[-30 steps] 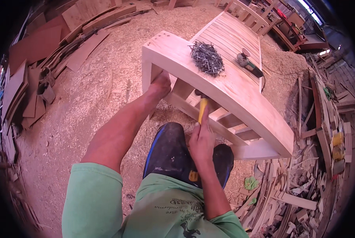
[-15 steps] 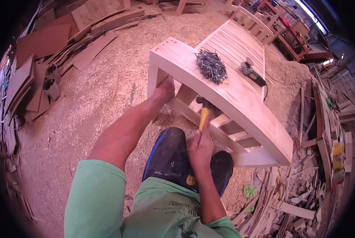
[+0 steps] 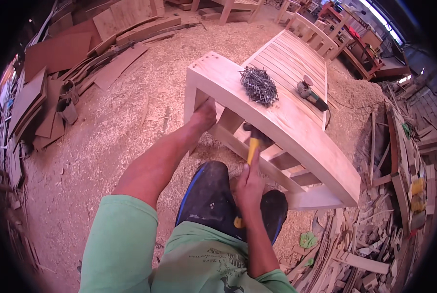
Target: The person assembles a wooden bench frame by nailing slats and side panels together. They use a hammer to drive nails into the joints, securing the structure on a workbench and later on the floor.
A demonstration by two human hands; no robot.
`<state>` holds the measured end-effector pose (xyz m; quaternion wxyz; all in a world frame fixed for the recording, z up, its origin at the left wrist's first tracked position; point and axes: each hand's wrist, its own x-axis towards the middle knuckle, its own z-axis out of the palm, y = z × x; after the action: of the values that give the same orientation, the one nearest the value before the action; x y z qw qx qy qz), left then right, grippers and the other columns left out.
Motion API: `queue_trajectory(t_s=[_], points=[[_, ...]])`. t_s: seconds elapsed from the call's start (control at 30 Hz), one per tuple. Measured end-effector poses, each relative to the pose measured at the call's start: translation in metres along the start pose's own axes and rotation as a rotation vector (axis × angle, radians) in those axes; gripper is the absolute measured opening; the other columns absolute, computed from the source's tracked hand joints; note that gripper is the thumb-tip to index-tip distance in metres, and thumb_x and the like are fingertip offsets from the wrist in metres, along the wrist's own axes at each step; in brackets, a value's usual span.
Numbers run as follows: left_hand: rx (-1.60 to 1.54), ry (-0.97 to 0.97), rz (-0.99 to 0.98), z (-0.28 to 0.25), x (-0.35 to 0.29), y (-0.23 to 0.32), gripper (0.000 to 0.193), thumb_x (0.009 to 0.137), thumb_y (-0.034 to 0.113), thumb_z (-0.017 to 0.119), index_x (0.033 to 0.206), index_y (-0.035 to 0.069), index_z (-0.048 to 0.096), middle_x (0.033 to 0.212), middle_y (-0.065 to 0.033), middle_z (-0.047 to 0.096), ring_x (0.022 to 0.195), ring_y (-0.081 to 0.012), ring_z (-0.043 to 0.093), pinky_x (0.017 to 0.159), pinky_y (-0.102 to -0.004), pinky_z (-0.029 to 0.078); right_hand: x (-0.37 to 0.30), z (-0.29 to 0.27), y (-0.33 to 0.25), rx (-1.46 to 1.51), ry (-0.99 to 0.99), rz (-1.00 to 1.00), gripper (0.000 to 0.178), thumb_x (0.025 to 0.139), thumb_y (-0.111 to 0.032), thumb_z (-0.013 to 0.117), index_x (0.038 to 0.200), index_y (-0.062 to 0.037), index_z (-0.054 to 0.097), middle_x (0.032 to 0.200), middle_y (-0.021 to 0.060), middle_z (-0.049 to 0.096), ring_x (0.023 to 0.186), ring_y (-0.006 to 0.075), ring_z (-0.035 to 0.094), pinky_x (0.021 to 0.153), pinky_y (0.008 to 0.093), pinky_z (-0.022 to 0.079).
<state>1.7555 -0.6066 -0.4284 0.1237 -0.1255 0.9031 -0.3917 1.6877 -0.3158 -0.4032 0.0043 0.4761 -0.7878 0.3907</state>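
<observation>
My right hand (image 3: 250, 188) is wrapped round the yellow handle of a hammer (image 3: 253, 146). The hammer's dark head sits just under the curved top rail of a pale wooden bench frame (image 3: 296, 129), in its open side. At the frame's left inner corner is my left hand (image 3: 205, 116), closed, with its fingertips partly hidden by the wood; what it holds, if anything, cannot be made out. A heap of loose nails (image 3: 258, 86) lies on top of the broad rail, above and between both hands.
A green and black angle grinder (image 3: 311, 95) with a cord rests on the slatted seat (image 3: 289, 56) beyond the rail. Wood offcuts (image 3: 360, 261) lie at the lower right. Boards (image 3: 57, 56) are stacked at the far left. Shavings (image 3: 111, 127) cover the floor.
The whole view has shifted slightly downward. Both hands and the hammer keep nearly the same place against the bench frame.
</observation>
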Motion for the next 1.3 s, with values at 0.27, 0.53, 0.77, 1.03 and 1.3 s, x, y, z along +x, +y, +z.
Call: queue_trajectory(t_s=[0.27,0.53,0.77,1.03,1.3], points=[[-0.071,0.029,-0.028,0.007,0.001,-0.001,0.026,0.092,0.022,0.066,0.096,0.010,0.089,0.110,-0.0090,0.083,0.117,-0.0325,0.073,0.106,-0.0501,0.052,0.005,0.012,0.014,-0.073,0.015,-0.068,0.073,0.110,-0.015,0.054,0.177,-0.0160,0.027,0.089,0.0323,0.074,0.079,0.0551,0.072,0.074,0.0618,0.056],[-0.135,0.235,-0.106,0.030,0.001,0.010,0.020,0.090,0.020,0.067,0.090,0.009,0.084,0.102,-0.0111,0.079,0.107,-0.0332,0.073,0.104,-0.0461,0.054,0.001,0.000,0.010,-0.121,-0.146,0.068,0.072,0.111,-0.017,0.053,0.177,-0.0151,0.026,0.094,0.0325,0.075,0.084,0.0538,0.073,0.075,0.0623,0.056],[-0.616,0.395,-0.316,-0.046,-0.077,0.002,0.018,0.090,0.019,0.069,0.087,0.007,0.081,0.104,-0.0130,0.076,0.109,-0.0308,0.071,0.098,-0.0461,0.054,0.017,-0.018,0.020,-0.154,-0.359,0.090,0.070,0.112,-0.017,0.051,0.177,-0.0171,0.024,0.101,0.0334,0.075,0.092,0.0554,0.073,0.083,0.0660,0.056],[-1.295,0.913,-0.804,-0.209,-0.130,-0.097,0.022,0.100,0.016,0.077,0.120,0.008,0.080,0.109,-0.0145,0.079,0.089,-0.0319,0.078,0.081,-0.0415,0.062,0.011,-0.026,0.018,-0.089,-0.366,0.172,0.075,0.109,-0.017,0.053,0.178,-0.0199,0.024,0.103,0.0335,0.076,0.093,0.0545,0.074,0.085,0.0664,0.057],[-1.504,0.522,-0.561,-0.172,-0.081,-0.151,0.036,0.094,0.008,0.073,0.130,0.008,0.078,0.105,-0.0099,0.079,0.088,-0.0204,0.076,0.080,-0.0357,0.061,0.008,-0.020,0.031,-0.059,-0.346,0.137,0.073,0.110,-0.022,0.051,0.178,-0.0290,0.025,0.094,0.0321,0.076,0.086,0.0545,0.076,0.080,0.0676,0.061]])
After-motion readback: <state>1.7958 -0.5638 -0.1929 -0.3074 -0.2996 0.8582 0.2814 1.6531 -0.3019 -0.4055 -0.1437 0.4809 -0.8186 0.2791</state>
